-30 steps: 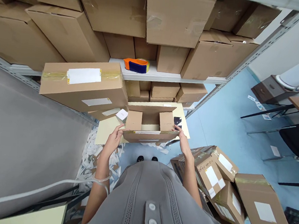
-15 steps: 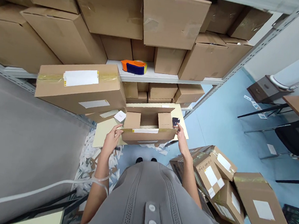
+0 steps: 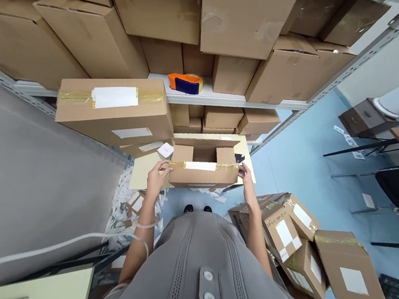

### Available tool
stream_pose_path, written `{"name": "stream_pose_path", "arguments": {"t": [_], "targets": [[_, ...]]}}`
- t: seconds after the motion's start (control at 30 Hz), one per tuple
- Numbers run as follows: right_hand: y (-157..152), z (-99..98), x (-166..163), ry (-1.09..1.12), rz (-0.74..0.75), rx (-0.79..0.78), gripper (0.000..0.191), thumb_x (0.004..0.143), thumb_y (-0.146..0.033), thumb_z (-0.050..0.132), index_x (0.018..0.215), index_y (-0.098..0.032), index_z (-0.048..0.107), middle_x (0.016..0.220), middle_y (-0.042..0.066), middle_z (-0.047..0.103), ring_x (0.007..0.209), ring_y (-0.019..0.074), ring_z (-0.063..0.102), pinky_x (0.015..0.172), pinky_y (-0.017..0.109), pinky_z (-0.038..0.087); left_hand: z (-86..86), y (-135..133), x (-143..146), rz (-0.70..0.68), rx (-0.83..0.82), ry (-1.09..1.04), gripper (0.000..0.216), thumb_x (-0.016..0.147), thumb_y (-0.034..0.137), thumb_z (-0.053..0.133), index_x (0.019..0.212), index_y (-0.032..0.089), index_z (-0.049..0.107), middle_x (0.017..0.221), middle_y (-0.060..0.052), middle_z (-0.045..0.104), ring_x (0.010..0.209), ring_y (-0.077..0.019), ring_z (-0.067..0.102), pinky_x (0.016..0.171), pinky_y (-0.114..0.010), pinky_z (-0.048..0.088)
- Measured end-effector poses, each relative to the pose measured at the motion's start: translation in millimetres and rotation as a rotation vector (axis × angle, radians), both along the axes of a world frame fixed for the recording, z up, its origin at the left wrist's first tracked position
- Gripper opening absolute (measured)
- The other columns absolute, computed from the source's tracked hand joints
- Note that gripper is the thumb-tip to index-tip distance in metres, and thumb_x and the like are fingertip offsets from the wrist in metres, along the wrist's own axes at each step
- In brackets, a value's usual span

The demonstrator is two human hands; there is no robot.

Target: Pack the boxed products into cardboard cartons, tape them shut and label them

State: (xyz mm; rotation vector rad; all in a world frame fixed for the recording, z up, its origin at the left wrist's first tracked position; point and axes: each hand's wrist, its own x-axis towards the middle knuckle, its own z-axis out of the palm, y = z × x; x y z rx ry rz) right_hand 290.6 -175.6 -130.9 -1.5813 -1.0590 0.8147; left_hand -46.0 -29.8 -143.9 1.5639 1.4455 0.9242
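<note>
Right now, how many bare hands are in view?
2: bare left hand at the left end of the open, rectangular brown cardboard box; bare right hand at its right end.

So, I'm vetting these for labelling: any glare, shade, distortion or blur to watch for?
Head view: wide-angle stretch seems to splay the shelf upright; head view: a faint sheen on the tape along the carton; head view: the box behind the orange-blue dispenser sits in shade; head view: left hand and right hand look fairly sharp, but the small white box carries unreadable marks.
</note>
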Motion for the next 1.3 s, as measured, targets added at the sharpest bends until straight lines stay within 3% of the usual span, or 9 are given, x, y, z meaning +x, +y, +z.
{"name": "stream_pose_path", "arguments": {"t": [0.3, 0.63, 0.9, 1.1, 1.3], "targets": [[2.2, 0.3, 1.9, 0.004, 0.006, -0.029, 0.080, 0.091, -0.076, 0.025, 0.154, -0.027, 0.030, 0.147, 0.013, 0.047, 0.122, 0.0274, 0.058, 0.108, 0.047, 0.045, -7.4, 3.8, -0.9, 0.007, 0.081, -0.029, 0.044, 0.076, 0.045, 0.068, 0.113, 0.021, 0.064, 0.077, 0.002, 0.058, 0.085, -0.0184, 0.061, 0.094, -0.034, 0.048], [3.8, -2.5, 1.1, 0.011, -0.028, -0.003, 0.080, 0.091, -0.077, 0.026, 0.153, -0.026, 0.031, 0.147, 0.014, 0.046, 0.125, 0.0281, 0.056, 0.110, 0.049, 0.042, -8.0, 8.7, 0.9, 0.008, 0.022, -0.001, 0.046, 0.075, 0.047, 0.068, 0.113, 0.022, 0.063, 0.077, 0.002, 0.057, 0.080, -0.0182, 0.059, 0.088, -0.033, 0.048], [-0.7, -3.2, 2.2, -0.068, -0.144, 0.027, 0.067, 0.097, -0.066, 0.028, 0.149, -0.025, 0.036, 0.145, 0.013, 0.049, 0.136, 0.0256, 0.047, 0.116, 0.048, 0.034, -5.6, 10.7, 2.6, 0.031, -0.016, 0.020, 0.048, 0.074, 0.048, 0.069, 0.113, 0.021, 0.062, 0.076, 0.003, 0.056, 0.077, -0.0176, 0.059, 0.080, -0.032, 0.048], [15.7, 19.9, -1.4, -0.247, -0.110, 0.068, 0.060, 0.099, -0.060, 0.030, 0.146, -0.026, 0.043, 0.149, 0.011, 0.046, 0.141, 0.0250, 0.039, 0.120, 0.048, 0.028, -18.2, 13.7, 7.2, 0.117, -0.125, -0.064, 0.059, 0.067, 0.053, 0.073, 0.111, 0.018, 0.058, 0.070, 0.006, 0.050, 0.064, -0.0137, 0.054, 0.069, -0.029, 0.046], [70.7, 57.9, -25.3, -0.582, 0.059, 0.152, 0.057, 0.102, -0.053, 0.027, 0.154, -0.031, 0.033, 0.161, 0.002, 0.032, 0.152, 0.0236, 0.018, 0.125, 0.052, 0.009, -25.6, 13.7, 11.2, 0.136, -0.193, -0.177, 0.067, 0.062, 0.061, 0.074, 0.107, 0.015, 0.058, 0.066, 0.008, 0.047, 0.057, -0.0108, 0.049, 0.063, -0.027, 0.043]]}}
